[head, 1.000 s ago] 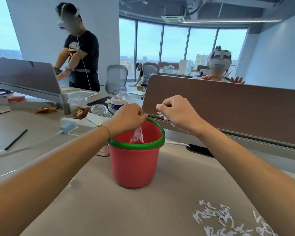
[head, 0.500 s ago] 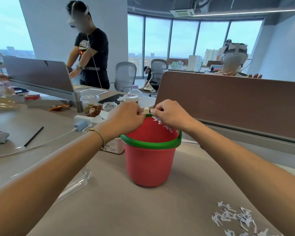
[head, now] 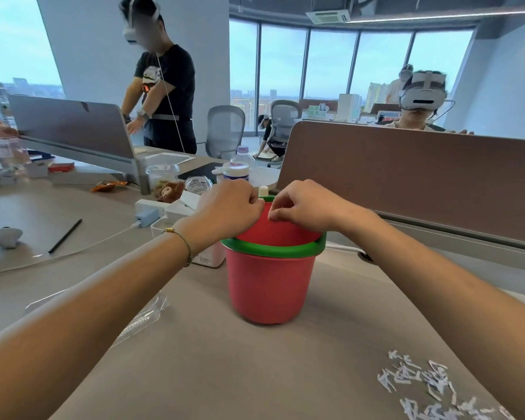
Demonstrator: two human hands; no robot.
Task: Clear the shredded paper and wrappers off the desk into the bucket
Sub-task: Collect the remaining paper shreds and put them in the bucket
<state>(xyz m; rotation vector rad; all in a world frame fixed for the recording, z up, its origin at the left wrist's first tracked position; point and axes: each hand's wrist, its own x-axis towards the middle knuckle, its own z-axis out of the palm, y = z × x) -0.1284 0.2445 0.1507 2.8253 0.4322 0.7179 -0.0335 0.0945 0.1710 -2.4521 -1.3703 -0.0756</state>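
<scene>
Hovering hands: both are raised over the mouth of the bucket (head: 270, 286), knuckles toward the camera, nearly touching each other.
Left hand (head: 229, 207): fingers curled into a loose fist above the rim at about 10 o'clock of the opening; whether anything is held inside, I cannot tell. A thin bracelet (head: 181, 241) circles the wrist.
Right hand (head: 303, 204): fingers bent downward with the tips drawn together over the far rim, about 1 o'clock of the opening; whether paper is pinched between them, I cannot tell.
Bucket: red with a green rim, upright on the surface (head: 225, 359), at the centre of the view.
Shredded paper (head: 422, 386): white strips scattered on the surface at 4 o'clock from the bucket, well apart from it.
Clear wrapper (head: 143, 316): lies flat on the surface at 8 o'clock from the bucket, partly hidden by the left forearm.
Black pen (head: 65, 236): at 9 o'clock, far left.
</scene>
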